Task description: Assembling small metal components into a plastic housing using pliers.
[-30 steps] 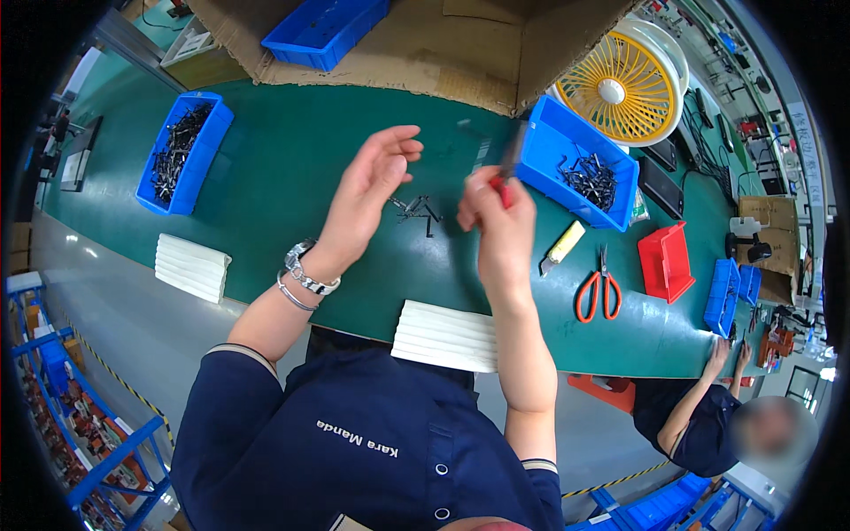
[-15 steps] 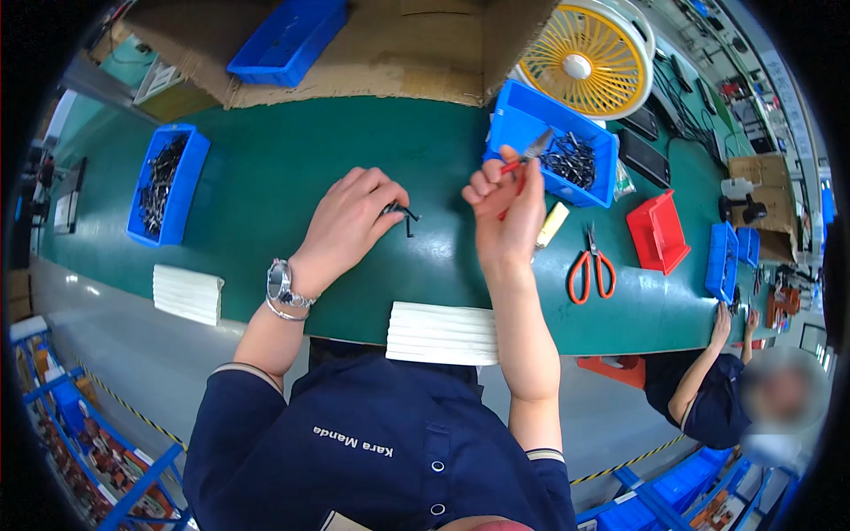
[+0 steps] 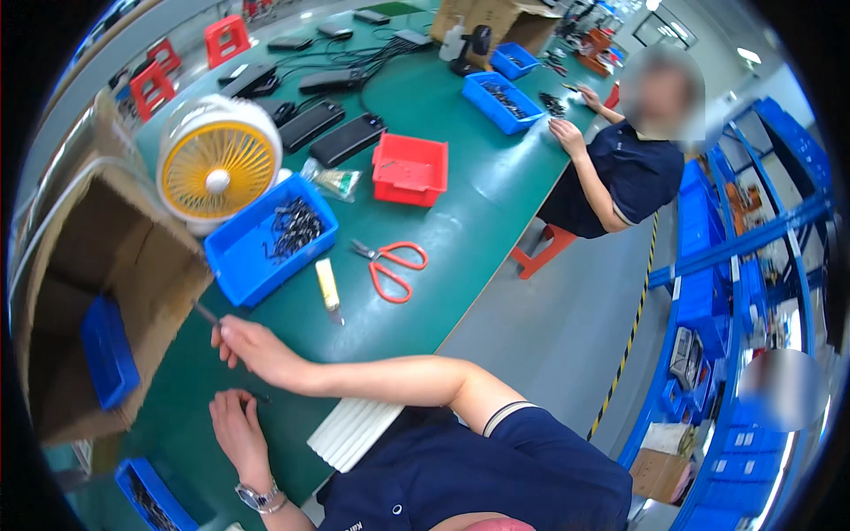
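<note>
My right hand [image 3: 257,351] is closed around a slim hand tool, whose grey metal tip [image 3: 205,311] juts out past the fingers toward the cardboard box. Its handle is hidden in the palm; red showed on it earlier. Just nearer to me, my left hand [image 3: 237,431] rests low over the green table with its fingers bent. Beside those fingertips shows a small dark piece [image 3: 264,399], blurred. A yellow-and-white tube-like object [image 3: 327,285] and red-handled scissors [image 3: 387,267] lie beyond my right forearm.
A blue bin [image 3: 232,272] of small black parts stands by a yellow-and-white fan [image 3: 218,168]. Near it are a red tray [image 3: 411,168] and black power bricks [image 3: 348,139]. Another blue bin [image 3: 142,466] sits left. A cardboard box [image 3: 168,341] borders the table. A co-worker [image 3: 611,168] sits farther along.
The view has swung to the right, bringing the co-worker and shelves into fuller sight. My right hand, still round the tool, has come away from the parts bin and closer to my left hand.
</note>
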A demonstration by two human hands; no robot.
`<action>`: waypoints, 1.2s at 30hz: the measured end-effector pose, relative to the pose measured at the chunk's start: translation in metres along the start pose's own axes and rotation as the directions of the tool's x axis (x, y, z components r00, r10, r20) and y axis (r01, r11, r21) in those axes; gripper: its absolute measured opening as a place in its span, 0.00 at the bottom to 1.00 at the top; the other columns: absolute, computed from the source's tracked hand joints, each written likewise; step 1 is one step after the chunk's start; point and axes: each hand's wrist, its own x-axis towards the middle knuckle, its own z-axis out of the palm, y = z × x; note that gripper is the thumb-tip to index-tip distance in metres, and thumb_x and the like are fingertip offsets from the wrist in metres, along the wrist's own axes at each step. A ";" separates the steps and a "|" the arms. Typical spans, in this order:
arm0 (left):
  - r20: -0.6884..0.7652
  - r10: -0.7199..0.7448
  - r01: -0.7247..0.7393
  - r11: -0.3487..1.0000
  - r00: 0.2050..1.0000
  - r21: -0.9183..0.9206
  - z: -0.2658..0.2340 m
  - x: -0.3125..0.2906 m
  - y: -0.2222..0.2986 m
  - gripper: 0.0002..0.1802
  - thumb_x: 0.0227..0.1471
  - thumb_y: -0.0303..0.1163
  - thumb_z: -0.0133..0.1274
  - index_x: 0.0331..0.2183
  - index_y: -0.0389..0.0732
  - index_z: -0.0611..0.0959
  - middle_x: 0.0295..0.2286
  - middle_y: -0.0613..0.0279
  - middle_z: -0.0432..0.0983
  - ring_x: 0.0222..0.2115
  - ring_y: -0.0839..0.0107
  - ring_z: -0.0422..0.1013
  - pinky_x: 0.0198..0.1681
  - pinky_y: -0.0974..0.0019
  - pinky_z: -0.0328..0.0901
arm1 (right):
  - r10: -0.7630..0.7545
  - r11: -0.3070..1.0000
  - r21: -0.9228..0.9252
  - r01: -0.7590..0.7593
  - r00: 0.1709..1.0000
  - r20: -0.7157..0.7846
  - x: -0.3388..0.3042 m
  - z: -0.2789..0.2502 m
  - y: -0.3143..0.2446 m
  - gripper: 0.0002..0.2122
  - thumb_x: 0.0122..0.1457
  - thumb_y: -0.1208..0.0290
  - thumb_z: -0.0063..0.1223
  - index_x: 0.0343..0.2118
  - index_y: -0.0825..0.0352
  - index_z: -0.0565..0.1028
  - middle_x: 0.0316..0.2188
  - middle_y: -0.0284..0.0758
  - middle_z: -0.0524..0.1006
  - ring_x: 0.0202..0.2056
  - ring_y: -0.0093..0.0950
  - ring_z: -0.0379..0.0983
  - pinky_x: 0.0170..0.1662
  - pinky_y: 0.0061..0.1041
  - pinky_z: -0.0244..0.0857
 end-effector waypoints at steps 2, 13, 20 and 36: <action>0.018 -0.040 0.040 0.999 0.999 -0.009 0.001 0.000 0.002 0.06 0.45 0.22 0.53 0.28 0.36 0.73 0.29 0.57 0.68 0.34 0.57 0.65 0.37 0.57 0.61 | 0.000 1.000 -0.024 0.000 1.000 -0.007 -0.007 0.000 -0.011 0.15 0.67 0.59 0.30 0.35 0.62 0.69 0.24 0.25 0.67 0.28 0.14 0.64 0.27 0.14 0.57; -0.049 -0.163 0.141 0.943 0.985 -0.302 -0.007 0.005 -0.002 0.06 0.52 0.23 0.47 0.35 0.34 0.74 0.28 0.55 0.68 0.30 0.60 0.65 0.36 0.61 0.61 | 0.157 0.975 0.139 -0.174 0.980 0.122 -0.005 0.001 -0.007 0.16 0.67 0.59 0.30 0.34 0.65 0.67 0.17 0.24 0.61 0.18 0.13 0.55 0.19 0.14 0.49; -0.179 -0.233 0.120 0.865 0.956 -0.487 -0.014 0.002 -0.014 0.07 0.56 0.24 0.44 0.37 0.34 0.73 0.28 0.59 0.68 0.30 0.69 0.65 0.38 0.67 0.62 | 0.204 0.976 0.039 -0.215 0.960 0.191 -0.008 0.006 -0.013 0.16 0.66 0.60 0.33 0.30 0.67 0.69 0.16 0.25 0.61 0.19 0.15 0.56 0.20 0.17 0.51; -0.189 -0.328 0.011 0.524 0.925 -0.852 -0.023 -0.011 -0.009 0.03 0.58 0.25 0.46 0.34 0.36 0.71 0.31 0.64 0.68 0.34 0.76 0.65 0.42 0.73 0.60 | 0.058 0.937 -0.344 0.066 0.939 0.339 -0.027 0.023 -0.013 0.13 0.56 0.63 0.51 0.26 0.71 0.68 0.17 0.34 0.67 0.22 0.23 0.61 0.27 0.27 0.57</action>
